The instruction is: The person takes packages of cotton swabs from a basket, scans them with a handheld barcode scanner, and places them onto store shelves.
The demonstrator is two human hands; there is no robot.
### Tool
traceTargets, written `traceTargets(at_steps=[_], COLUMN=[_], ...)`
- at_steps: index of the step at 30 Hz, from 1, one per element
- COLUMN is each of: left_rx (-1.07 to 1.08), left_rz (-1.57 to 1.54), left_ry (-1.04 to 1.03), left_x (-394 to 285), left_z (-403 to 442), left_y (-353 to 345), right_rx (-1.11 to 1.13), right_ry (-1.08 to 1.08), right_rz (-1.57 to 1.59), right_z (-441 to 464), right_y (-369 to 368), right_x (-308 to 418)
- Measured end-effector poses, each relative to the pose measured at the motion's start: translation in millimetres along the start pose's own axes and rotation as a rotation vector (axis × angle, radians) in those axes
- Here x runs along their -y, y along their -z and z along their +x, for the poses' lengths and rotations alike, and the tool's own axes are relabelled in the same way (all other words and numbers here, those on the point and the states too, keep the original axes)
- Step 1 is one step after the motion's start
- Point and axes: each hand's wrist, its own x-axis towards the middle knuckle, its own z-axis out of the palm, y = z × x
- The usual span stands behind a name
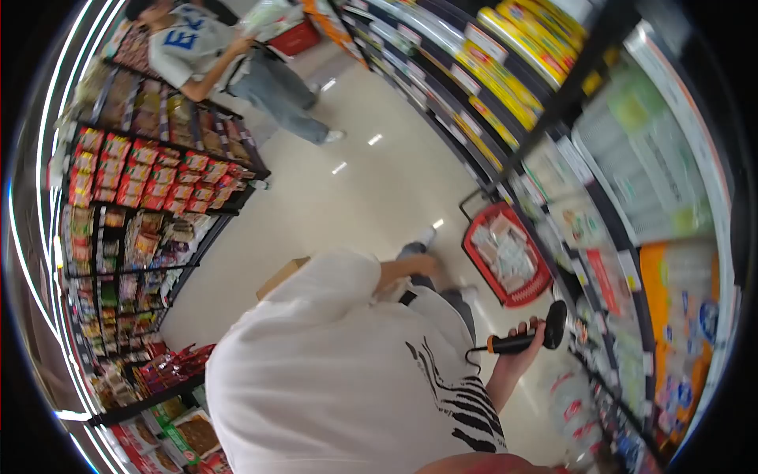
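My right hand [527, 338] is wrapped round the orange-tipped handle of a black handheld scanner [517, 343], its rounded dark head pointing towards the shelves on the right. A thin black cord or strap loops from the handle's end. Near my waist and legs, my left hand [425, 267] is smeared by motion, so its fingers do not show clearly. Beyond the scanner, a red shopping basket [515, 299] stands on the floor with several white and pale packets [505, 251] in it. Neither hand touches the basket.
Shelves [553, 268] close by on the right hold yellow packs [505, 67] and clear-wrapped goods [643, 158]. Snack racks [150, 174] line the left side. A person [260, 75] stands further up the aisle by another red basket [296, 37]. A cardboard box [283, 276] shows beside my left shoulder.
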Motion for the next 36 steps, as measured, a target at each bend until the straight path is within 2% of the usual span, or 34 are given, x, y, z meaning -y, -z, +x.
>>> traceTargets(at_steps=[1,2,3,4,5,7,9,10,11,12,15,19,22,24,26,28,29,30,31,32,34,36], left_rx=[-0.121,-0.203,-0.198,-0.308,-0.488,-0.308,-0.177,-0.154,-0.180,-0.210,-0.104,0.077,0.035,-0.117,-0.385,-0.484,-0.445,-0.384,-0.389,-0.498,-0.424,-0.478], left_rz=[-0.070,-0.072,-0.102,-0.165,-0.275,-0.326,-0.427,-0.421,-0.323,-0.229,-0.248,-0.220,-0.129,-0.148,-0.042,-0.075,-0.038,-0.128,-0.009,-0.041,0.204,0.316], left_ry=[0.028,-0.044,-0.045,-0.090,-0.054,0.075,0.073,0.070,-0.021,-0.113,-0.170,-0.056,-0.100,-0.154,-0.278,-0.488,-0.395,-0.421,-0.382,-0.455,-0.322,-0.280], left_x=[-7.3,2.1,-7.8,15.5,6.6,-25.9,-30.1,-27.7,-21.3,-16.8,-10.4,-27.4,-18.2,-10.2,-4.9,-9.9,-14.5,-9.8,-28.7,-4.1,-22.3,-11.0], left_z=[0.4,21.3,19.6,53.1,53.3,39.0,39.8,42.4,44.7,49.6,70.9,105.0,160.0,211.5,271.4,323.9,348.4,380.5,374.3,435.8,439.3,481.2], left_y=[1.1,-8.2,3.2,-22.2,-29.7,-11.0,-26.6,-40.9,-57.8,-69.2,-87.0,-56.3,-39.9,-34.5,-37.0,-27.2,-25.0,-23.2,-2.6,-27.2,-12.6,-27.4], right_rx=[-0.057,-0.109,-0.176,-0.171,-0.163,-0.121,-0.078,-0.092,-0.097,-0.085,-0.018,-0.124,-0.265,-0.305,-0.371,-0.407,-0.417,-0.440,-0.464,-0.528,-0.596,-0.652], right_ry=[0.017,0.022,0.022,0.032,0.035,0.012,0.210,0.197,0.176,0.011,-0.238,-0.159,0.056,0.119,0.186,0.212,0.233,0.245,0.261,0.282,0.297,0.393], right_rz=[-0.021,-0.056,-0.088,-0.140,-0.198,-0.580,-0.983,-1.261,-1.537,-1.676,-1.685,-1.674,-1.841,-1.837,-1.878,-1.882,-1.853,-1.829,-1.803,-1.834,-1.864,-1.860], right_z=[8.0,17.6,22.9,25.7,28.9,55.5,69.5,71.4,70.2,67.1,58.8,80.9,119.4,153.5,190.2,220.4,230.4,236.2,243.1,245.5,251.0,259.0], right_y=[16.1,32.2,47.8,57.0,68.2,127.8,165.8,183.3,197.9,206.2,224.8,225.7,229.8,237.0,240.4,243.8,248.5,253.5,256.7,256.9,266.1,278.6], right_x=[-3.5,-7.9,-14.9,-20.0,-25.4,-63.3,-106.4,-125.2,-141.9,-156.6,-200.2,-227.6,-259.6,-276.4,-283.9,-289.1,-294.1,-299.2,-304.0,-307.7,-320.8,-333.5])
